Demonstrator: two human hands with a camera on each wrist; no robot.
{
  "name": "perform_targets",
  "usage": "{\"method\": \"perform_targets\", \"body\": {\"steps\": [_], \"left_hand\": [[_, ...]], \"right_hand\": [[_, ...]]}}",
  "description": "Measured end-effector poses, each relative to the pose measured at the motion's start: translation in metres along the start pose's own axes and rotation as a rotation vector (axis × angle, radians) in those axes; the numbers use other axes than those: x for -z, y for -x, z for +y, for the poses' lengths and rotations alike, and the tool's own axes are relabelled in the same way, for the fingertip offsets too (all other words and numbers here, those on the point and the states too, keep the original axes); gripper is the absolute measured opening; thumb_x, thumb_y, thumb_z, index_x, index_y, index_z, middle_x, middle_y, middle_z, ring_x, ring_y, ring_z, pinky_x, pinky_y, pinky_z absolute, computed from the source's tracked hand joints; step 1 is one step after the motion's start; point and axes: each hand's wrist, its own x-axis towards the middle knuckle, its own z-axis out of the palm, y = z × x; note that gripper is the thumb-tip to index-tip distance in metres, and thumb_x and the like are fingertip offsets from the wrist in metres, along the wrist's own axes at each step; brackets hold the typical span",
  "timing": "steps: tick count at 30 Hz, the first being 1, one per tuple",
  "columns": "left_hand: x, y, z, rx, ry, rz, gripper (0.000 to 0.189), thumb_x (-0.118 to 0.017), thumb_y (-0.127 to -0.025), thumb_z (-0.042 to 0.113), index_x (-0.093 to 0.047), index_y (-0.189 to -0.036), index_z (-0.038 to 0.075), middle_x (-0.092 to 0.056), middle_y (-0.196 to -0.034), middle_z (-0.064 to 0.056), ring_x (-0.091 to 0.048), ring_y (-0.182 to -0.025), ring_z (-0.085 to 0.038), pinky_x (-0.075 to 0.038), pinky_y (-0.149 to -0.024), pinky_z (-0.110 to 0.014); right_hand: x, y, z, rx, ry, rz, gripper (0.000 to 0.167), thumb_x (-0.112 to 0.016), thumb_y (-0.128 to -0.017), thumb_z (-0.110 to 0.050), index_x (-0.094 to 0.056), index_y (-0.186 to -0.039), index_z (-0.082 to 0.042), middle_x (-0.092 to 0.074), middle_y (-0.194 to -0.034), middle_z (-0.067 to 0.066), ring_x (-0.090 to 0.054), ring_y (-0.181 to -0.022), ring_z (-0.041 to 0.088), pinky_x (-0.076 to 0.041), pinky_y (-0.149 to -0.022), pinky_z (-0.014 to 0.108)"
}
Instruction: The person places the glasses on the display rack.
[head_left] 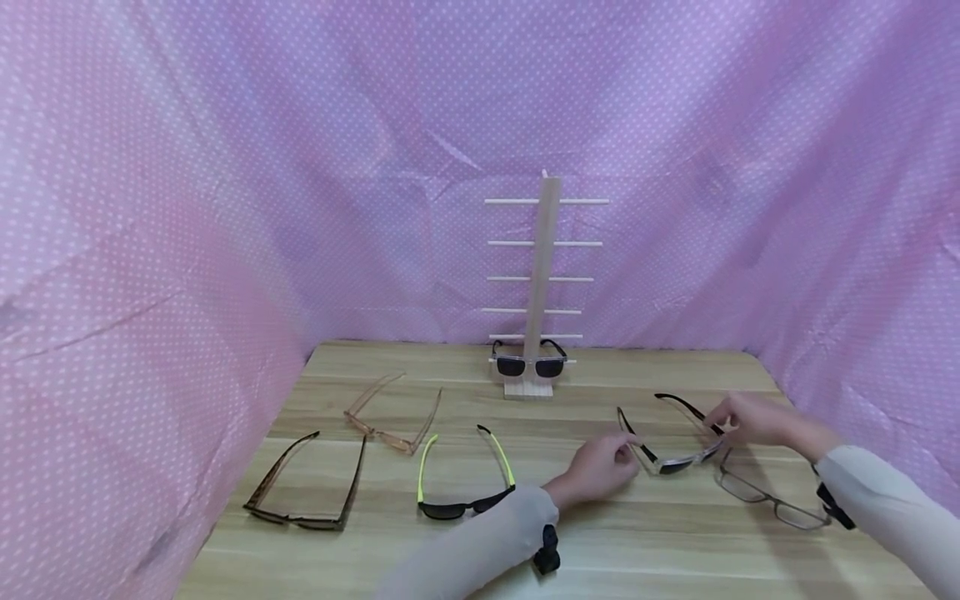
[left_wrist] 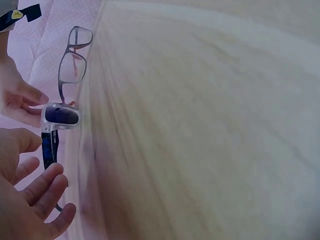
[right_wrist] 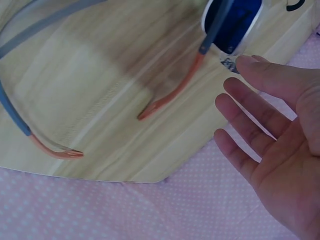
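Looks like pick-up time: pinching the clear-framed sunglasses (head_left: 677,467) near the hinges with left hand (head_left: 602,468) and right hand (head_left: 759,419), leaving spare fingers loose, right side of the head view. Probably needs a level lift next, dodging the grey glasses (head_left: 772,500), lower right.

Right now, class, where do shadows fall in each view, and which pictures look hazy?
Head view: clearest, with a soft shadow across the tabletop near the grey glasses; left wrist view: hazy, wood grain smeared, a dark patch low on the tabletop; right wrist view: somewhat soft, a shadow beside one orange temple tip, the sunglasses showing a bluish lens.
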Motion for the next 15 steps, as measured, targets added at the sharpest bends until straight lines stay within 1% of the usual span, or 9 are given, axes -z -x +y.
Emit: {"method": "perform_targets", "body": {"steps": [3, 8, 10, 15], "left_hand": [[-0.003, 0.0, 0.001, -0.014, -0.032, -0.014, 0.035, -0.067, -0.095, 0.018, -0.068, -0.13, 0.019, -0.073, -0.103, 0.009, -0.061, -0.089, 0.007, -0.042, -0.077, -0.004], [-0.009, -0.003, 0.001, -0.041, -0.069, -0.013, 0.034, -0.068, -0.096, 0.021, -0.068, -0.129, 0.02, -0.074, -0.102, 0.01, -0.062, -0.09, 0.008, -0.042, -0.078, -0.004], [-0.01, -0.004, 0.002, -0.044, -0.077, -0.01, 0.034, -0.069, -0.096, 0.021, -0.068, -0.129, 0.02, -0.074, -0.101, 0.011, -0.062, -0.089, 0.008, -0.042, -0.078, -0.004], [-0.01, -0.005, 0.006, -0.043, -0.086, -0.01, 0.033, -0.07, -0.095, 0.021, -0.068, -0.128, 0.02, -0.074, -0.097, 0.013, -0.062, -0.087, 0.008, -0.041, -0.076, -0.004]], "right_hand": [[-0.005, 0.002, 0.004, -0.008, -0.04, -0.009, 0.023, -0.075, -0.074, 0.004, -0.076, -0.097, 0.004, -0.076, -0.086, 0.012, -0.063, -0.074, 0.005, -0.05, -0.059, 0.023], [-0.007, 0.004, 0.007, -0.057, -0.085, -0.03, 0.024, -0.074, -0.076, 0.006, -0.075, -0.1, 0.009, -0.076, -0.092, 0.019, -0.068, -0.079, 0.01, -0.054, -0.062, 0.026], [-0.008, 0.004, 0.008, -0.058, -0.089, -0.027, 0.025, -0.074, -0.076, 0.007, -0.075, -0.101, 0.01, -0.076, -0.094, 0.021, -0.068, -0.079, 0.009, -0.054, -0.061, 0.026], [-0.013, 0.004, 0.013, -0.027, -0.077, -0.003, 0.025, -0.076, -0.076, 0.005, -0.075, -0.1, 0.01, -0.076, -0.094, 0.022, -0.065, -0.077, 0.002, -0.052, -0.059, 0.024]]}}
